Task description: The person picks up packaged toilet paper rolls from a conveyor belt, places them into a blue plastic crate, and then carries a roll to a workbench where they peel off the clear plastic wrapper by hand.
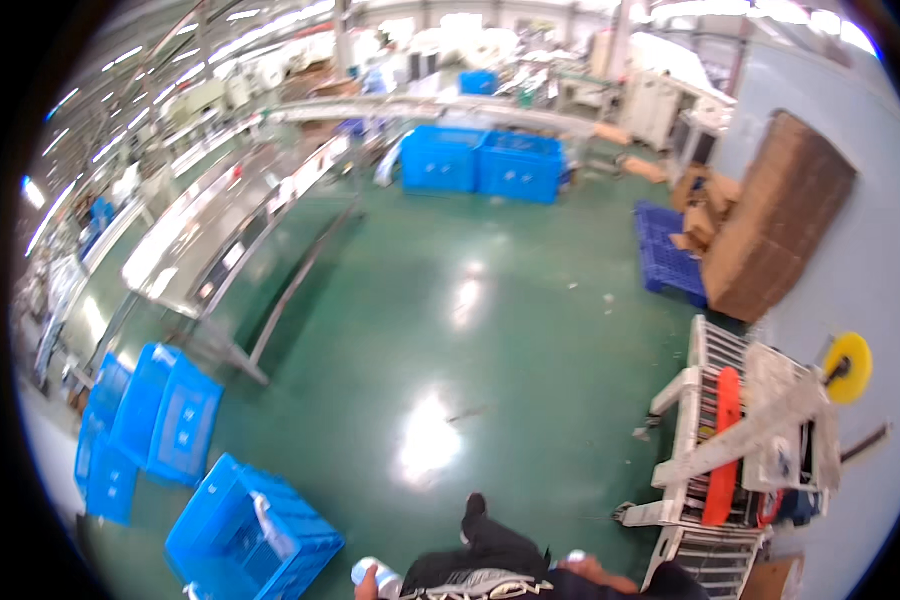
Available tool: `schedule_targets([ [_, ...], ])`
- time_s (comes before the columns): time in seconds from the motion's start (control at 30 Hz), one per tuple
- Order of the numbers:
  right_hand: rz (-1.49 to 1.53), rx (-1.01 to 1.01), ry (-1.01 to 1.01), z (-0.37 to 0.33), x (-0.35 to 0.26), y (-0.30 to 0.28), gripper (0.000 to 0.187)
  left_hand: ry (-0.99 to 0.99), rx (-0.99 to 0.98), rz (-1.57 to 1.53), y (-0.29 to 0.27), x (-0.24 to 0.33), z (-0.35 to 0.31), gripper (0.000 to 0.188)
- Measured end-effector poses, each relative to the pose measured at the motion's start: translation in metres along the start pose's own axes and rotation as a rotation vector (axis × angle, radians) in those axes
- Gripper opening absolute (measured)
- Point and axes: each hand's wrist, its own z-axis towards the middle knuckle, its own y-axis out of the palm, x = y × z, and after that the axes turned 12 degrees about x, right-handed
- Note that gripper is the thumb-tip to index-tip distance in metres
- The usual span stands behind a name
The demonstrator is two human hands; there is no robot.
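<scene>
At the lower edge, my left hand [367, 585] is closed on a white and pale blue rounded object [386, 578]; its exact kind does not show. My right hand [595, 572] is at the lower edge too, right of my body, its fingers curled. A small white thing [576, 556] shows at those fingers, too small to name. Nearest to my left hand stands an open blue plastic crate [315, 535], with something whitish inside it.
More blue crates [185, 420] stand at the left, and two blue crates [440, 160] at the far side. A metal table [195, 250] is at the left. On the right are a white roller machine [685, 440], a blue pallet [660, 245] and a tall cardboard stack [785, 215].
</scene>
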Motion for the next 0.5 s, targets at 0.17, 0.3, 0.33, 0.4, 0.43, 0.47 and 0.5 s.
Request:
schedule_targets([
  [0.17, 0.068, 0.196, -0.347, 0.088, -0.275, -0.059, 0.114, -0.157, 0.013, -0.251, 0.082, 0.148, -0.033, 0.073],
  [0.3, 0.723, -0.109, -0.641, 0.097, -0.527, -0.134, 0.091, -0.198, 0.020, -0.405, 0.158, 0.218, -0.018, 0.078],
  [0.33, 0.937, -0.294, -0.651, 0.081, -0.585, -0.157, 0.077, -0.230, 0.020, -0.450, 0.177, 0.232, -0.007, 0.082],
  [0.4, 1.198, -0.684, -0.724, 0.031, -0.675, -0.212, 0.061, -0.343, 0.023, -0.449, 0.203, 0.240, 0.022, 0.088],
  [0.43, 1.269, -0.746, -0.710, 0.031, -0.708, -0.237, 0.067, -0.396, -0.009, -0.429, 0.226, 0.255, 0.039, 0.091],
  [0.47, 1.340, -0.815, -0.688, 0.022, -0.741, -0.262, 0.070, -0.445, -0.034, -0.440, 0.245, 0.268, 0.061, 0.094],
  [0.5, 1.427, -0.870, -0.691, 0.015, -0.772, -0.286, 0.073, -0.479, -0.024, -0.370, 0.266, 0.289, 0.076, 0.093],
])
